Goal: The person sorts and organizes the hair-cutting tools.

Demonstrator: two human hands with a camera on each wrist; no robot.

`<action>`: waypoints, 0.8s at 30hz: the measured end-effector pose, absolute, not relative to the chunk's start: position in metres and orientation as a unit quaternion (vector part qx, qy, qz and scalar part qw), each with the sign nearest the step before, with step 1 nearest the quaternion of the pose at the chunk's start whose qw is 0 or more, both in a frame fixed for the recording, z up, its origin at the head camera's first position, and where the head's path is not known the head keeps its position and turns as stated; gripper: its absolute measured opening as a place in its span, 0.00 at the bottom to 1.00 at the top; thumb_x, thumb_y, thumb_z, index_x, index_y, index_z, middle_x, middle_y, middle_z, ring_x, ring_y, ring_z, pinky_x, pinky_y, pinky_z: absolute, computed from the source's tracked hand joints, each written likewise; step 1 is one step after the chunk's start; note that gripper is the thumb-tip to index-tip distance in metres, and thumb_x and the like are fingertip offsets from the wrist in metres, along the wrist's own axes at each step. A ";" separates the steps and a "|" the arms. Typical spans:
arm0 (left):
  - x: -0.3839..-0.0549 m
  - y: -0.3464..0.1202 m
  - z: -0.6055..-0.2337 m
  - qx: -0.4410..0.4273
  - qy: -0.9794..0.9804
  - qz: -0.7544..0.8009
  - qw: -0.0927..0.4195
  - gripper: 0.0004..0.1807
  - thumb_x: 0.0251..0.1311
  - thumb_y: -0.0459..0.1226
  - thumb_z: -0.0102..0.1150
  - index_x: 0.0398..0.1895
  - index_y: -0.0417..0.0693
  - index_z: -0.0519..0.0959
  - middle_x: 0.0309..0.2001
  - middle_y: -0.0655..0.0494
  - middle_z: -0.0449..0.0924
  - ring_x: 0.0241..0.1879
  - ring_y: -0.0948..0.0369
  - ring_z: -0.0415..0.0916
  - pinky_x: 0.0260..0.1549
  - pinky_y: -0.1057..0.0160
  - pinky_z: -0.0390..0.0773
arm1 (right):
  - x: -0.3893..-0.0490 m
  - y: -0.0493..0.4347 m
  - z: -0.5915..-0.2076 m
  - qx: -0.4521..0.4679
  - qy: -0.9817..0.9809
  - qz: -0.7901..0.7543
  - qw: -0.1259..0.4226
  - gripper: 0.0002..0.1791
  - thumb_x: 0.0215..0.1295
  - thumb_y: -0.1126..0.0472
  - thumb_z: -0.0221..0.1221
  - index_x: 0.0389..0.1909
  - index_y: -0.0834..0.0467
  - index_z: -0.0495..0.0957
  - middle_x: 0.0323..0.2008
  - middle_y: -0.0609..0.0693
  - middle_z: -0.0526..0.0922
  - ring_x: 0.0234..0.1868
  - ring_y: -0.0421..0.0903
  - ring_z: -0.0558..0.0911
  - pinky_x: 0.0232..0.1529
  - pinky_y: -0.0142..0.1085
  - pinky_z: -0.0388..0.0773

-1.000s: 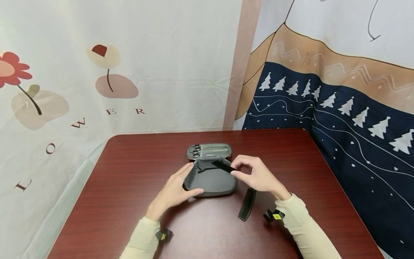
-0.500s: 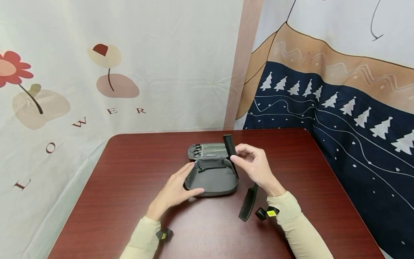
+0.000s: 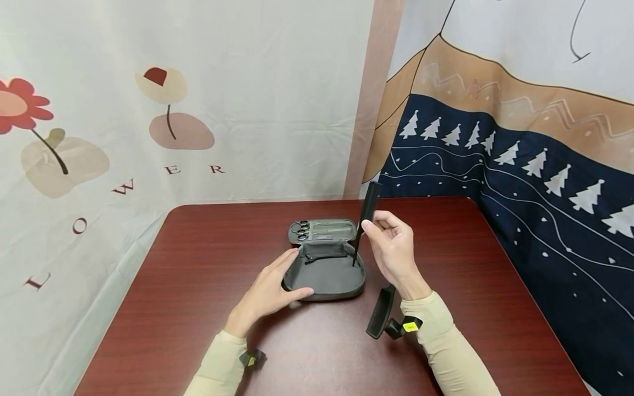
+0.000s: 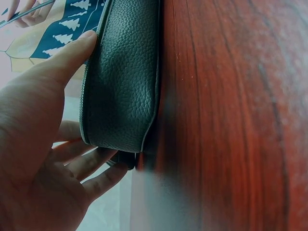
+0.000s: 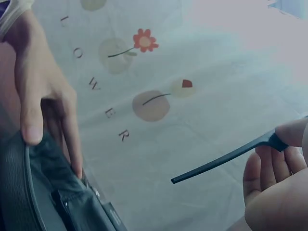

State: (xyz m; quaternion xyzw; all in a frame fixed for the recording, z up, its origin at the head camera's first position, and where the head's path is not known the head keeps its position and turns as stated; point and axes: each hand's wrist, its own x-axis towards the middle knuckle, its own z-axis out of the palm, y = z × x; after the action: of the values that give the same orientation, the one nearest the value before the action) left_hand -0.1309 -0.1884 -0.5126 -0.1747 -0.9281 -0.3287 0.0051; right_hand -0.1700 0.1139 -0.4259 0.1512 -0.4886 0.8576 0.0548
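Note:
Upright above the right side of a grey zip case (image 3: 324,280), a black handled comb (image 3: 369,206) is pinched between the thumb and fingers of my right hand (image 3: 393,250). Its thin handle points down over the case's interior; its broad part stands up. In the right wrist view the comb (image 5: 224,159) is seen edge-on. My left hand (image 3: 267,289) rests on the left end of the case, thumb on the near rim, fingers extended along the side. The left wrist view shows that thumb against the zipped edge of the case (image 4: 122,82).
A second black comb (image 3: 380,313) lies on the red-brown table (image 3: 198,264), right of the case. The lid (image 3: 332,230) lies back, with scissors (image 3: 301,228) and clear-covered pockets inside. A strap (image 3: 322,257) crosses the inner pocket. Printed curtains hang behind.
The comb in my right hand has swung from lying over the case to upright, and the hand has shifted right and slightly farther away. My left hand and the case stay put.

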 end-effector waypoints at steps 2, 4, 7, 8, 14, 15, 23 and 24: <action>-0.131 -0.188 -0.512 -0.176 -0.927 -0.330 0.006 0.58 0.64 0.61 0.80 0.90 0.45 0.64 0.88 0.42 0.65 0.86 0.43 0.69 0.82 0.38 0.74 | -0.170 0.113 -0.425 0.141 -0.476 0.866 0.061 0.17 0.78 0.79 0.57 0.46 0.56 0.88 0.41 0.47 0.90 0.43 0.40 0.89 0.52 0.27 0.90; -0.131 -0.188 -0.512 -0.177 -0.927 -0.330 0.008 0.59 0.64 0.60 0.81 0.90 0.45 0.64 0.88 0.42 0.65 0.86 0.43 0.69 0.81 0.38 0.74 | -0.170 0.112 -0.423 0.134 -0.464 0.873 0.065 0.16 0.79 0.79 0.57 0.46 0.56 0.88 0.40 0.48 0.91 0.42 0.41 0.90 0.52 0.28 0.90; -0.131 -0.188 -0.512 -0.178 -0.927 -0.329 0.010 0.59 0.64 0.60 0.81 0.90 0.45 0.64 0.88 0.41 0.65 0.85 0.42 0.69 0.81 0.38 0.75 | -0.169 0.111 -0.422 0.123 -0.447 0.884 0.066 0.15 0.80 0.78 0.58 0.45 0.57 0.89 0.40 0.48 0.90 0.41 0.42 0.89 0.50 0.29 0.90; -0.131 -0.188 -0.512 -0.178 -0.928 -0.328 0.011 0.59 0.64 0.60 0.81 0.90 0.45 0.64 0.88 0.41 0.66 0.85 0.42 0.69 0.81 0.37 0.75 | -0.169 0.110 -0.422 0.119 -0.442 0.887 0.066 0.15 0.80 0.78 0.58 0.45 0.57 0.89 0.40 0.48 0.90 0.41 0.42 0.89 0.50 0.30 0.90; -0.131 -0.187 -0.512 -0.176 -0.929 -0.325 0.009 0.58 0.64 0.61 0.80 0.90 0.45 0.64 0.88 0.41 0.65 0.85 0.42 0.69 0.81 0.37 0.75 | -0.166 0.109 -0.421 0.105 -0.428 0.895 0.067 0.16 0.80 0.77 0.58 0.45 0.56 0.89 0.40 0.47 0.90 0.40 0.41 0.90 0.50 0.30 0.90; -0.130 -0.187 -0.511 -0.175 -0.929 -0.325 0.008 0.59 0.64 0.61 0.80 0.90 0.45 0.64 0.88 0.41 0.65 0.85 0.42 0.69 0.81 0.37 0.74 | -0.166 0.108 -0.421 0.105 -0.427 0.896 0.067 0.16 0.80 0.77 0.57 0.45 0.56 0.89 0.40 0.47 0.90 0.40 0.41 0.90 0.50 0.30 0.90; -0.130 -0.187 -0.511 -0.172 -0.929 -0.327 0.012 0.58 0.64 0.61 0.81 0.90 0.46 0.64 0.88 0.42 0.66 0.85 0.42 0.69 0.81 0.37 0.75 | -0.167 0.109 -0.422 0.108 -0.423 0.897 0.068 0.15 0.80 0.77 0.58 0.46 0.56 0.89 0.40 0.47 0.91 0.38 0.41 0.90 0.49 0.30 0.90; -0.130 -0.186 -0.511 -0.172 -0.930 -0.326 0.014 0.58 0.64 0.61 0.81 0.90 0.46 0.65 0.88 0.42 0.66 0.85 0.42 0.70 0.81 0.37 0.75 | -0.167 0.109 -0.422 0.108 -0.422 0.897 0.068 0.15 0.80 0.77 0.58 0.46 0.56 0.89 0.40 0.47 0.91 0.39 0.41 0.90 0.49 0.30 0.90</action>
State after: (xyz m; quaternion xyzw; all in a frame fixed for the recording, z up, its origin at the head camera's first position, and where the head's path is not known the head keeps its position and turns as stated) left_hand -0.1297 -0.1865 -0.5112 -0.1717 -0.9295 -0.3260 0.0140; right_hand -0.1675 0.1087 -0.4221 0.1081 -0.4223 0.8974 0.0682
